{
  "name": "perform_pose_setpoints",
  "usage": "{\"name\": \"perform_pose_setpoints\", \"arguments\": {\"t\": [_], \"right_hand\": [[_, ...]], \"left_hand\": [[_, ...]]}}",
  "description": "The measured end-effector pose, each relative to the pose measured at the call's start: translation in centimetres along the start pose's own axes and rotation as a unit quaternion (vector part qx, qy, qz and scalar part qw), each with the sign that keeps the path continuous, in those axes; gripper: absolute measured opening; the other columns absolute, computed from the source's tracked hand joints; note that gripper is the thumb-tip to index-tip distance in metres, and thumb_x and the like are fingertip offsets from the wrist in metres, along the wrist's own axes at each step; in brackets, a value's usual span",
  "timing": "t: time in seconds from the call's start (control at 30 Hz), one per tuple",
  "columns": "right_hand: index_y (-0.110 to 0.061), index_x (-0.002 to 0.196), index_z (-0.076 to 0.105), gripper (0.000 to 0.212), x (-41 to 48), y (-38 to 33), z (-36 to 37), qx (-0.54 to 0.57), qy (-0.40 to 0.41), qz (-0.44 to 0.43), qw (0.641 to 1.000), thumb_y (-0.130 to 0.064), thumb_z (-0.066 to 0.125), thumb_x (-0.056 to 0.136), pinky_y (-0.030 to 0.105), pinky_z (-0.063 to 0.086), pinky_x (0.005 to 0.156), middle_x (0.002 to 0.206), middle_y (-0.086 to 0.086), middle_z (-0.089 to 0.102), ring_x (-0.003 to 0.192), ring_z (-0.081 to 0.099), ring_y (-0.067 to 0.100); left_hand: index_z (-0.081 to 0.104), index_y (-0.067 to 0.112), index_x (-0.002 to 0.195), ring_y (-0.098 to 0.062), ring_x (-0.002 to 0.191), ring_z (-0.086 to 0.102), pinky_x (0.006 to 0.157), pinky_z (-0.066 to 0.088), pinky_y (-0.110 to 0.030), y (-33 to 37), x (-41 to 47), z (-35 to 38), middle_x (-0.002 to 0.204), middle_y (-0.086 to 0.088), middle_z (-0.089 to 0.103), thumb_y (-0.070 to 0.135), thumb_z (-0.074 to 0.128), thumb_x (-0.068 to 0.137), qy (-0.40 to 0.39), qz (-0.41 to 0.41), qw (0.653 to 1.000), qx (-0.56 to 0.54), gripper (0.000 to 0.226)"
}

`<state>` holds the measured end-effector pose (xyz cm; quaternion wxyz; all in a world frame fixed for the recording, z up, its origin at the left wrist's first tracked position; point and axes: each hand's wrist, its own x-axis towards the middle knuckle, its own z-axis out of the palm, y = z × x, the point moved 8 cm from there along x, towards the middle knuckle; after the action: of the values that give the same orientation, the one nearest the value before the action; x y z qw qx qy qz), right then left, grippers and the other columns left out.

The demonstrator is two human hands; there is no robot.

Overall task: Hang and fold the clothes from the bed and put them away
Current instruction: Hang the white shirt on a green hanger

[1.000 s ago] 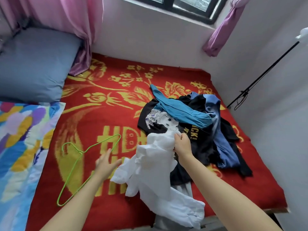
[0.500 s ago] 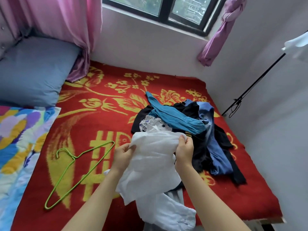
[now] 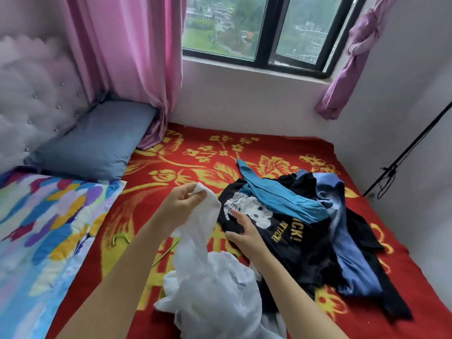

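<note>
The green hanger (image 3: 119, 239) is mostly hidden; just its hook and a short run of wire show on the bed (image 3: 186, 152), the rest lost behind my left forearm and the white garment (image 3: 208, 285); the white garment's lower folds run off the bottom edge, so I cannot make out what kind of piece it is; the pile to my right is a tangle, a black T-shirt (image 3: 300, 245) with a cartoon print and yellow lettering half covered by a teal garment (image 3: 278, 198), a blue garment (image 3: 347, 241) draped alongside, and where one dark piece ends and the next begins is hard to tell; a thin black pole (image 3: 403, 152) on the right is cut off by the frame. Now the fingers; my left hand (image 3: 183, 199) is raised over the middle of the bed, fingers (image 3: 193, 197) curled in against the thumb, pinching the top end of the white garment, which hangs from there down to a heap at the near edge of the bed; my right hand (image 3: 244, 237) is low over the black T-shirt, fingers (image 3: 237, 215) loosely spread and nearly straight, gripping nothing; the forefinger lies across the print, but whether it touches the cloth or hovers just above I cannot tell; the thumb sits just beside the hanging white cloth.
</note>
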<state>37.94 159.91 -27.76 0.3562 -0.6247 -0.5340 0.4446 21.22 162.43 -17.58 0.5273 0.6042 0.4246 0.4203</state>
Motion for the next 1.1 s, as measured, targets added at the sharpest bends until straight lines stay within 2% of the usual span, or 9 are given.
{"name": "perform_pose_setpoints", "arguments": {"t": [0.1,0.17,0.37,0.5,0.57,0.63,0.8,0.9,1.1], "right_hand": [[-0.024,0.144,0.031,0.073,0.1,-0.7,1.9,0.032,-0.134,-0.020,0.990,-0.002,0.065,0.083,-0.003,0.038,0.069,0.132,-0.010,0.039,0.111,0.041,-0.009],[-0.030,0.146,0.025,0.080,0.0,0.9,3.3,0.006,-0.185,0.000,0.983,-0.009,0.069,0.083,0.003,0.039,0.079,0.137,-0.011,0.037,0.117,0.041,-0.001],[-0.024,0.148,0.022,0.080,-0.1,10.0,3.5,-0.067,-0.163,0.137,0.975,-0.013,0.066,0.082,0.021,0.037,0.091,0.147,0.010,0.033,0.131,0.036,0.018],[-0.009,0.134,0.042,0.051,-0.5,15.2,1.1,-0.064,-0.048,0.227,0.971,-0.008,0.057,0.085,0.027,0.044,0.082,0.125,0.011,0.051,0.106,0.053,0.020],[-0.012,0.097,0.053,0.013,-0.8,17.3,0.6,-0.075,-0.027,0.259,0.963,-0.005,0.052,0.086,0.023,0.038,0.067,0.096,0.003,0.053,0.079,0.050,0.014],[-0.020,0.063,0.031,0.031,-1.3,18.9,0.2,-0.083,-0.012,0.278,0.957,-0.001,0.047,0.082,0.021,0.025,0.051,0.067,-0.002,0.035,0.055,0.030,0.011],[-0.020,0.063,0.026,0.033,-3.8,24.2,0.1,-0.120,-0.015,0.362,0.924,-0.002,0.046,0.083,0.024,0.022,0.048,0.065,0.000,0.031,0.054,0.027,0.012],[-0.012,0.088,0.046,0.006,-4.3,26.4,-0.1,-0.106,0.003,0.395,0.912,-0.007,0.047,0.084,0.027,0.037,0.062,0.088,0.007,0.049,0.072,0.046,0.020],[-0.002,0.124,0.046,0.039,-2.5,29.2,0.8,-0.098,-0.023,0.411,0.906,-0.011,0.049,0.086,0.031,0.042,0.071,0.112,0.014,0.056,0.089,0.054,0.025]], "left_hand": [[0.068,0.020,0.076,-0.014,0.065,0.057,0.054,0.045,-0.021,1.8,-0.4,-0.1,0.071,-0.004,0.060,0.017,0.053,0.094,0.018,0.011,0.998,-0.063,0.024],[0.071,0.024,0.076,-0.011,0.068,0.063,0.056,0.050,-0.021,2.6,-0.4,-0.5,0.073,0.001,0.066,0.026,0.057,0.087,0.024,0.016,0.994,-0.102,0.018],[0.065,0.022,0.084,-0.022,0.081,0.061,0.070,0.050,-0.036,1.0,-0.6,-7.6,0.083,-0.006,0.064,0.027,0.052,0.095,0.239,0.028,0.970,-0.029,0.018],[0.056,0.007,0.072,-0.024,0.074,0.052,0.059,0.043,-0.027,-5.1,-2.3,-11.0,0.070,-0.006,0.055,0.013,0.050,0.093,0.360,-0.069,0.926,0.092,0.022],[0.061,-0.003,0.089,-0.033,0.090,0.056,0.074,0.043,-0.035,-10.2,-3.4,-11.5,0.089,-0.019,0.062,0.011,0.052,0.090,0.381,-0.160,0.900,0.136,0.017],[0.059,-0.005,0.115,-0.039,0.111,0.052,0.090,0.040,-0.039,-15.2,-5.1,-10.7,0.117,-0.024,0.060,0.016,0.055,0.090,0.356,-0.256,0.880,0.182,0.033],[0.055,0.005,0.125,-0.038,0.118,0.050,0.095,0.041,-0.040,-24.3,-9.4,-5.1,0.127,-0.021,0.055,0.037,0.056,0.073,0.197,-0.401,0.872,0.201,0.061],[0.059,0.003,0.115,-0.035,0.113,0.055,0.092,0.044,-0.041,-27.2,-10.8,-3.2,0.121,-0.020,0.058,0.025,0.061,0.082,0.152,-0.430,0.875,0.161,0.040],[0.054,0.005,0.126,-0.026,0.121,0.050,0.087,0.037,-0.030,-30.6,-12.4,-3.8,0.130,-0.015,0.054,0.018,0.056,0.092,0.130,-0.456,0.850,0.232,0.035]]}}
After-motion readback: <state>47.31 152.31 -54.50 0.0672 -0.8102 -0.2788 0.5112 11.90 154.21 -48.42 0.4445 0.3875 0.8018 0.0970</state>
